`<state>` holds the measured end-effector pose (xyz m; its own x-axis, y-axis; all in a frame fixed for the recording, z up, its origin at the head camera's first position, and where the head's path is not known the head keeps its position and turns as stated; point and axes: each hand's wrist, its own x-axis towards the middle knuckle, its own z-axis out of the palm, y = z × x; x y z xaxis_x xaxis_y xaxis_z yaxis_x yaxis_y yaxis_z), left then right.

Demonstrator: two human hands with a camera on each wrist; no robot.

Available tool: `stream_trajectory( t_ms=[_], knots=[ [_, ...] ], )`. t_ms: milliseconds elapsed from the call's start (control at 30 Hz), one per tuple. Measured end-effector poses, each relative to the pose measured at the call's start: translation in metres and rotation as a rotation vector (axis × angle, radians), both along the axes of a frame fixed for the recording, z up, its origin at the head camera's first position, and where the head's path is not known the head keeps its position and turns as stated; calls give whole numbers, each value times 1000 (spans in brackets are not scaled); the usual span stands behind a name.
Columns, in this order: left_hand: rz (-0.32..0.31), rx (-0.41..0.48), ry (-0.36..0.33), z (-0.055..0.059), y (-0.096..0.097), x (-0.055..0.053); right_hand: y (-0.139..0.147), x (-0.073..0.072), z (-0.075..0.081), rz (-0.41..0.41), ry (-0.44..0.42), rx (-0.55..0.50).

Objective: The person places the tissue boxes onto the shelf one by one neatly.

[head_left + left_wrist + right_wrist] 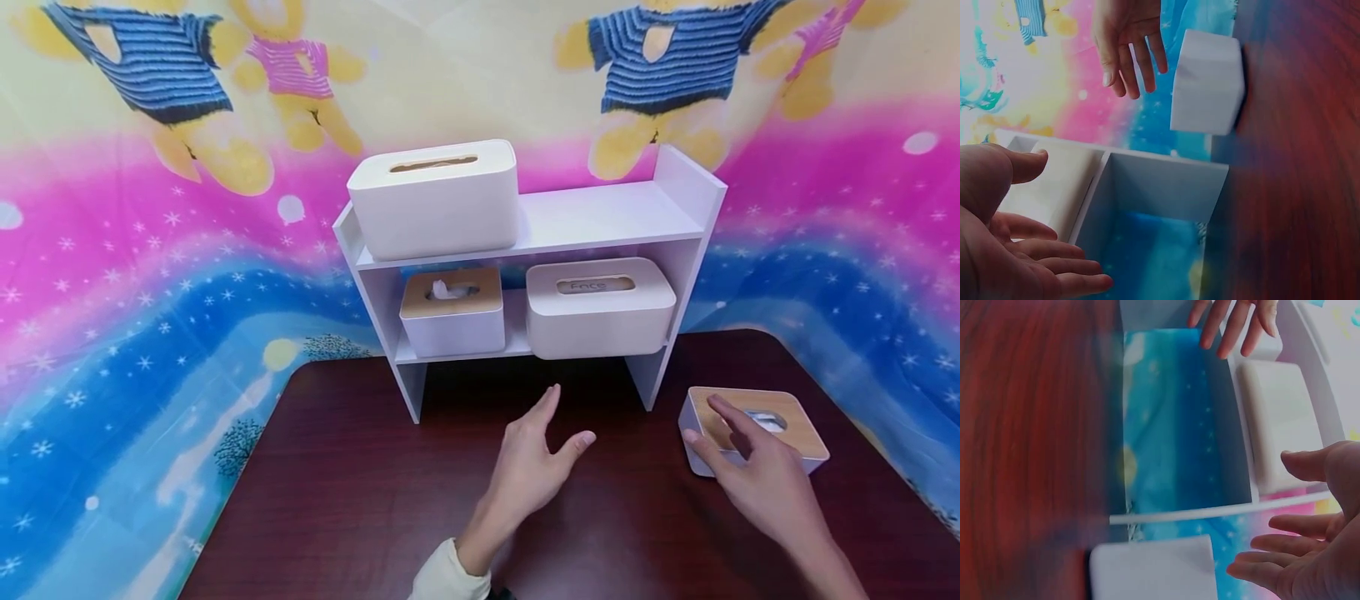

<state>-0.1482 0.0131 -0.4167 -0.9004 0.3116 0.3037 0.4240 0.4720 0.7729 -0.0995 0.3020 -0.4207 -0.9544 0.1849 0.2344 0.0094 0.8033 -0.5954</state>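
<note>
My left hand (525, 467) is over the table before the shelf, its fingers extended and thumb spread, holding nothing. In the head view my right hand (765, 475) overlaps a tissue box with a wood-look lid (798, 417) on the table, right of the shelf. The left wrist view shows a gap between the right hand (1132, 44) and that white-sided box (1207, 84). On the white two-tier shelf (611, 212), a large cream tissue box (438, 208) stands at the upper left. Below are a smaller wood-lidded tissue box (453, 321) and a rounded cream tissue box (600, 321).
The shelf stands at the back of a dark reddish-brown table (337, 500). Its right side panel (686, 275) is between the lower boxes and the box on the table. A printed cloth backdrop (150, 333) with bears and snowflakes surrounds the table's back and sides.
</note>
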Motion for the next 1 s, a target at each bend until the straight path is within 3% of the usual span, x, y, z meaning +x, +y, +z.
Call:
stream_trajectory(
  t_ms=[267,567,1000],
  knots=[
    [-27,-30,-19,-6,23,3,27,9,-13,-80,83,53],
    [-46,-56,-42,-13,48,5,52,16,-19,-194,-6,112],
    [-58,-94,-95,-20,89,10,86,16,-37,-232,-47,137]
  ],
)
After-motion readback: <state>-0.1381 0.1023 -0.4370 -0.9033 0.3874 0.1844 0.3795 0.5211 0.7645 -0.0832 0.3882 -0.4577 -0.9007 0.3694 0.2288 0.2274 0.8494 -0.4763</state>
